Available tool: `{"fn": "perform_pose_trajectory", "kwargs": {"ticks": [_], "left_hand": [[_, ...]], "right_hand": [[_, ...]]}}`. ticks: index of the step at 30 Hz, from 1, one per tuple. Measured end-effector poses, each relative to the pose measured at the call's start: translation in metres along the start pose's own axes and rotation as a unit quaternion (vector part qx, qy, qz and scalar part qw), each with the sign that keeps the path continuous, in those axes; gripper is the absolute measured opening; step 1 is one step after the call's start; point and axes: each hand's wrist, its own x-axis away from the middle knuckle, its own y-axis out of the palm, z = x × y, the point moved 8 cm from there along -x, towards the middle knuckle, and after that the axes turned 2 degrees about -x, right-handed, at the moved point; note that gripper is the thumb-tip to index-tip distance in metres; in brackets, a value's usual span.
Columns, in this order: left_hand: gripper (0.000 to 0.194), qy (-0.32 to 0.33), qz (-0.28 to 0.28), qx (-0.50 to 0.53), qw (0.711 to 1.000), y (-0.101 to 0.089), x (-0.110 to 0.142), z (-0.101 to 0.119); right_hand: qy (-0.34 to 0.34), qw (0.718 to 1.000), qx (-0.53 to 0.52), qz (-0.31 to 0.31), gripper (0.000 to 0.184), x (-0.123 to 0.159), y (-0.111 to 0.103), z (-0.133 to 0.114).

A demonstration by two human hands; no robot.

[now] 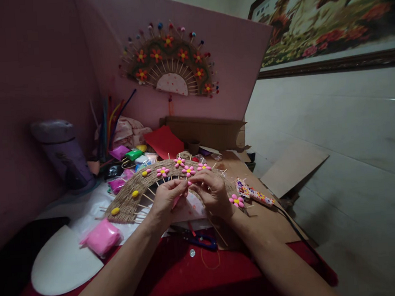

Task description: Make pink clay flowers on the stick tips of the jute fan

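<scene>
A half-round fan of jute twine and wooden sticks [130,198] lies on the table, with pink clay flowers [188,170] and yellow dots along its arc. My left hand [167,199] and my right hand [212,192] meet just above its middle. Both have fingers curled and pinched together on a small pink bit of clay [188,183] between the fingertips. One more pink flower [237,201] lies by my right wrist.
A pink clay bag [102,236] and a white foam board [61,263] lie at the left. Scissors [200,239] rest under my wrists. A patterned glue gun [255,193] is at the right. Clay packets [133,154], a purple cup [65,152] and a finished fan [171,62] on the pink wall stand behind.
</scene>
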Motion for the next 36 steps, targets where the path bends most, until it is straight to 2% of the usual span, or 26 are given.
{"fn": "perform_pose_trajectory", "kwargs": {"ticks": [22,28,36], "left_hand": [[0.028,-0.003,0.012,0.019,1.000,-0.0011,0.0000,-0.0002],[0.029,0.004,-0.001,0.013,1.000,0.0007,-0.0001,0.0014],[0.029,0.004,0.018,0.019,1.000,-0.0006,0.0003,0.0018]], "right_hand": [[-0.010,1.000,0.016,0.006,0.005,0.0006,-0.0008,-0.0008],[-0.001,1.000,0.018,0.006,0.006,0.0010,0.0002,0.0015],[-0.014,1.000,0.027,0.007,0.006,0.0025,-0.0002,-0.0001]]}}
